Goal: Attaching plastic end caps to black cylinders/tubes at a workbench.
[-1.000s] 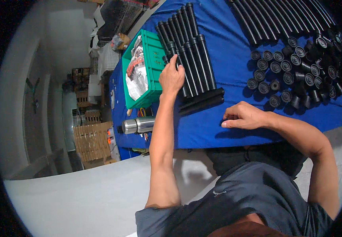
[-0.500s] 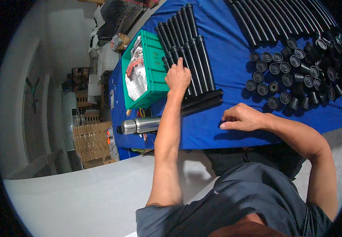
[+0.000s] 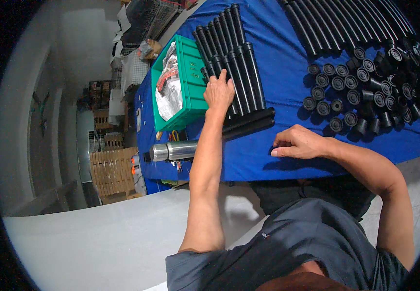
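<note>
My left hand reaches over a group of black tubes with collared ends, beside a green crate. Its index finger is stretched out along the tubes and its thumb stands apart; no tube is gripped in it. Two more black tubes lie crosswise below the group, partly behind my left forearm. Close to the table's front edge, my right hand hovers with its fingers curled in toward the thumb. A small dark spot shows at those fingertips, too little to name.
The green crate holds crumpled plastic and paper. A steel flask lies beside my left forearm. Many round black caps stand at the right on the blue cloth, below a row of long black tubes.
</note>
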The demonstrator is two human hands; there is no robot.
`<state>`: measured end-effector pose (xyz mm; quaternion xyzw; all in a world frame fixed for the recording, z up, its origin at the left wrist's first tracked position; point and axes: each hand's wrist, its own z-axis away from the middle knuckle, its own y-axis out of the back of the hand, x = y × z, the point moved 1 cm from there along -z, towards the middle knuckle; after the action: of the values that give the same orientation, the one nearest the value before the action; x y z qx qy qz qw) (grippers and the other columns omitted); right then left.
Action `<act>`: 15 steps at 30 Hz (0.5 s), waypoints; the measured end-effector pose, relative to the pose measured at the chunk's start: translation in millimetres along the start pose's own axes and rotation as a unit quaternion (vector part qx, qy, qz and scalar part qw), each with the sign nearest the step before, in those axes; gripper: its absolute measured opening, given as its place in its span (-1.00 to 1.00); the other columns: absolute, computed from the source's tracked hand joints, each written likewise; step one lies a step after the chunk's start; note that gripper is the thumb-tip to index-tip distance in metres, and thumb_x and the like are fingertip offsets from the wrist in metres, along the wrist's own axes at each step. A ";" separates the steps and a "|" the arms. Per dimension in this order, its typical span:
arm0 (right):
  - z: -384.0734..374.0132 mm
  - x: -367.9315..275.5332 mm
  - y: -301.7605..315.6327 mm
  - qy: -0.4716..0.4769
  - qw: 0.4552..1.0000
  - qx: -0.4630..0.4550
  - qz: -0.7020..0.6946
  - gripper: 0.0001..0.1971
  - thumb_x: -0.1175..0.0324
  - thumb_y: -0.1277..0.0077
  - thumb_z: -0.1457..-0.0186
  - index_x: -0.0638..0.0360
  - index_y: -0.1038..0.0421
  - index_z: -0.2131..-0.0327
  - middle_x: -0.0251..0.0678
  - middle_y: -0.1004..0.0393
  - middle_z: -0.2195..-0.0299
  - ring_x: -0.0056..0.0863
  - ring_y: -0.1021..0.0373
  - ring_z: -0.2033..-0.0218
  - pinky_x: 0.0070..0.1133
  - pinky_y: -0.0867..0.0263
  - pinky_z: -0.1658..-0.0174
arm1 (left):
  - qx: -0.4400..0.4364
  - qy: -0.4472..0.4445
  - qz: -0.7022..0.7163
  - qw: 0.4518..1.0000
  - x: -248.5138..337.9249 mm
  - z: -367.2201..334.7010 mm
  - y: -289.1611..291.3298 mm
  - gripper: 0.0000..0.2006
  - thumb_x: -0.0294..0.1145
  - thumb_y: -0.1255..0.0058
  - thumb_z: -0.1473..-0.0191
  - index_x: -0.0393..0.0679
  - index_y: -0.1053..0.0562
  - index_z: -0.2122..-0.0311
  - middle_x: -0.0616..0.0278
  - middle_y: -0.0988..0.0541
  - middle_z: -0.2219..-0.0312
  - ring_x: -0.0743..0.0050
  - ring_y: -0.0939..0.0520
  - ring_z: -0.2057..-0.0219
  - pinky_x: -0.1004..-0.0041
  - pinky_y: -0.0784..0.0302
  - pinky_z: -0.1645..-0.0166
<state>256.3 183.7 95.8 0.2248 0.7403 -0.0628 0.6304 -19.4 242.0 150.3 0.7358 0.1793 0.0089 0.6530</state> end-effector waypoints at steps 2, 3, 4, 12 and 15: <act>0.8 0.1 -0.3 0.001 1.000 -0.008 -0.001 -0.52 -0.03 0.01 -0.12 0.32 -0.50 0.36 0.00 -0.52 0.48 -0.11 -0.49 0.41 -0.32 -0.37 0.33 | -0.006 -0.001 -0.002 1.000 -1.4 0.9 -1.3 -0.56 -0.08 0.04 -0.10 0.08 -0.40 -0.10 -0.08 -0.49 0.25 -0.08 -0.57 0.19 0.03 -0.51 0.17; 0.4 -0.1 0.0 0.000 1.000 -0.008 -0.002 -0.52 -0.03 0.01 -0.12 0.32 -0.50 0.36 0.00 -0.52 0.48 -0.11 -0.49 0.41 -0.32 -0.37 0.33 | -0.007 -0.001 -0.001 1.000 -1.8 0.8 -1.1 -0.56 -0.08 0.04 -0.10 0.08 -0.40 -0.10 -0.08 -0.49 0.25 -0.08 -0.57 0.19 0.03 -0.51 0.17; -1.4 -0.6 0.8 -0.003 1.000 -0.009 0.005 -0.52 -0.03 0.01 -0.12 0.32 -0.50 0.36 0.00 -0.52 0.49 -0.11 -0.49 0.42 -0.33 -0.36 0.33 | 0.004 0.001 0.006 1.000 -3.3 0.3 -0.2 -0.55 -0.03 0.04 -0.09 0.11 -0.41 -0.09 -0.07 -0.49 0.26 -0.09 -0.57 0.21 0.03 -0.50 0.18; -1.0 2.5 -0.1 0.011 1.000 -0.004 -0.015 -0.56 0.01 -0.03 -0.10 0.31 -0.49 0.41 -0.04 -0.51 0.54 -0.12 -0.47 0.47 -0.32 -0.34 0.37 | 0.193 -0.071 0.123 0.971 -8.0 33.0 15.2 -0.66 -0.21 -0.04 -0.09 -0.10 -0.48 0.05 0.02 -0.52 0.37 0.00 -0.58 0.33 0.18 -0.50 0.25; 2.0 2.6 -0.1 0.009 0.999 -0.033 0.002 -0.65 0.12 -0.08 -0.06 0.29 -0.49 0.44 -0.06 -0.51 0.54 -0.16 -0.47 0.49 -0.34 -0.34 0.38 | 0.216 -0.122 0.214 0.945 5.2 80.5 19.8 -0.76 -0.39 -0.07 -0.04 -0.23 -0.48 0.17 0.04 -0.51 0.42 0.03 -0.55 0.36 0.18 -0.45 0.29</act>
<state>257.8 183.5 92.9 0.2063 0.7473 -0.0347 0.6307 10.3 164.7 156.4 0.8755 -0.0657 0.0191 0.4783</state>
